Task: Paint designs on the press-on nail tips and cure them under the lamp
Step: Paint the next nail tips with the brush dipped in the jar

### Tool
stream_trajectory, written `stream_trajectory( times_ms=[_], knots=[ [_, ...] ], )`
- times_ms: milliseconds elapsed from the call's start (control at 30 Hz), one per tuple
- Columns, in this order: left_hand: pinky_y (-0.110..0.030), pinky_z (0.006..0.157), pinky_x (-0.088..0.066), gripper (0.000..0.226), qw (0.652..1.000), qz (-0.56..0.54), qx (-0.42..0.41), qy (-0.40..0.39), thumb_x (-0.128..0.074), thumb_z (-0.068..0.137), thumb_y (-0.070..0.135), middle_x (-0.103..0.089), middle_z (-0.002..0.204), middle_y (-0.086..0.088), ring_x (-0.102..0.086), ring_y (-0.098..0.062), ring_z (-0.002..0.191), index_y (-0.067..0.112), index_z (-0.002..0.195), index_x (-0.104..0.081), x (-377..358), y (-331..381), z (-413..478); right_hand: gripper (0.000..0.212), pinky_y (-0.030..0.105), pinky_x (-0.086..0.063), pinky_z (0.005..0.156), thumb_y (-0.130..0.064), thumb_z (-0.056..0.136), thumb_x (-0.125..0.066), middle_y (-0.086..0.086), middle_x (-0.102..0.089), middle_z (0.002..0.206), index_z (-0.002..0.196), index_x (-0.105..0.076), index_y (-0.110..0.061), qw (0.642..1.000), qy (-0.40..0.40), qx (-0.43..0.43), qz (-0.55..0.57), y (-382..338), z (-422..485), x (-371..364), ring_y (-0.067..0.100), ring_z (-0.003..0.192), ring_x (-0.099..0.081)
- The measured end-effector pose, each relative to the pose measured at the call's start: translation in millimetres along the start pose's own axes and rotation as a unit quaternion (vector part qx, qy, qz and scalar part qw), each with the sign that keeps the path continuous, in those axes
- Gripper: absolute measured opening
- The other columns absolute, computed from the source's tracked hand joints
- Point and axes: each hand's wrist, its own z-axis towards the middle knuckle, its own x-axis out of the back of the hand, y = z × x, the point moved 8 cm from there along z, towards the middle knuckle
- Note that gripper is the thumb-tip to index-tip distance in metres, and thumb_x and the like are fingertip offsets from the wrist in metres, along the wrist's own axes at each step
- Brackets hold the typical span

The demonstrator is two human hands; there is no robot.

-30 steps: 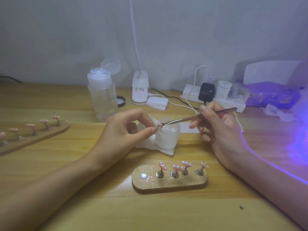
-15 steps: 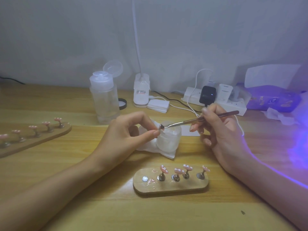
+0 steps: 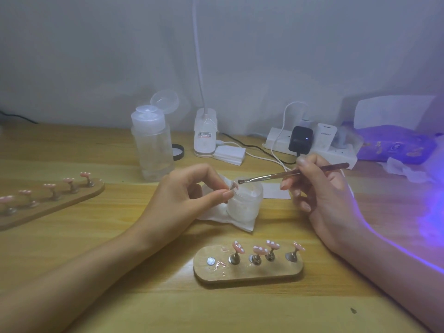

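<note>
A pale wall is backing a wooden worktop [image 3: 120, 296] where one nail tip is being painted.
The left hand [image 3: 182, 195] is pinching a single nail tip [image 3: 232, 186] between thumb and forefinger above the frosted jar [image 3: 245, 205]. The right hand [image 3: 322, 195] is gripping one brush [image 3: 288, 174] in curled fingers, lying left-right with its bristles pointing left, just beside that tip. Four tips are standing on the near holder [image 3: 252, 272], five on the far-left holder [image 3: 60, 203].
</note>
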Motion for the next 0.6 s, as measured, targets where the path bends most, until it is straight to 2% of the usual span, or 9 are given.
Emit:
stream_trajectory(
  times_ms=[67,200,333,500,600],
  knots=[
    [-0.011,0.044,-0.026,0.018,1.000,0.002,-0.001,0.000,-0.075,0.082,0.029,-0.056,0.055,0.021,-0.031,-0.002,0.045,0.015,0.076,-0.066,0.4,-0.4,0.0,0.024,0.015,-0.031,0.039,-0.035,0.088,-0.060,0.009,-0.068,0.065,0.073,-0.047,-0.020,1.000,-0.018,0.005,-0.005,-1.4,-0.4,-3.8,0.008,0.051,-0.047],
    [-0.010,0.044,-0.025,0.016,1.000,0.004,-0.005,-0.005,-0.074,0.085,0.025,-0.056,0.055,0.024,-0.030,-0.002,0.044,0.015,0.077,-0.065,-1.2,-0.1,-0.2,0.025,0.014,-0.029,0.038,-0.023,0.095,-0.057,0.009,-0.067,0.062,0.073,-0.045,-0.019,1.000,0.006,-0.006,-0.014,2.9,0.5,1.5,0.007,0.049,-0.044],
    [-0.011,0.045,-0.025,0.017,1.000,-0.001,0.008,0.000,-0.074,0.081,0.032,-0.055,0.055,0.019,-0.030,-0.004,0.046,0.018,0.075,-0.066,-0.3,-3.3,0.6,0.024,0.015,-0.031,0.039,-0.033,0.089,-0.059,0.009,-0.069,0.066,0.075,-0.045,-0.018,1.000,-0.013,0.018,-0.011,-3.5,-0.7,-2.6,0.008,0.049,-0.046],
    [-0.010,0.044,-0.026,0.017,1.000,-0.009,0.006,-0.006,-0.073,0.082,0.030,-0.059,0.059,0.021,-0.031,-0.003,0.045,0.015,0.077,-0.066,-1.2,-2.3,0.4,0.026,0.014,-0.028,0.037,-0.019,0.099,-0.054,0.009,-0.068,0.063,0.075,-0.043,-0.018,1.000,0.012,0.003,-0.022,2.5,1.3,3.2,0.007,0.047,-0.042],
    [-0.011,0.044,-0.026,0.017,1.000,-0.009,0.009,-0.005,-0.074,0.081,0.031,-0.061,0.063,0.018,-0.031,-0.004,0.046,0.017,0.076,-0.067,-0.6,-3.1,0.4,0.024,0.015,-0.028,0.038,-0.031,0.091,-0.058,0.009,-0.069,0.066,0.076,-0.045,-0.018,1.000,-0.005,0.014,-0.010,-1.2,0.3,-0.3,0.006,0.047,-0.042]
  ],
)
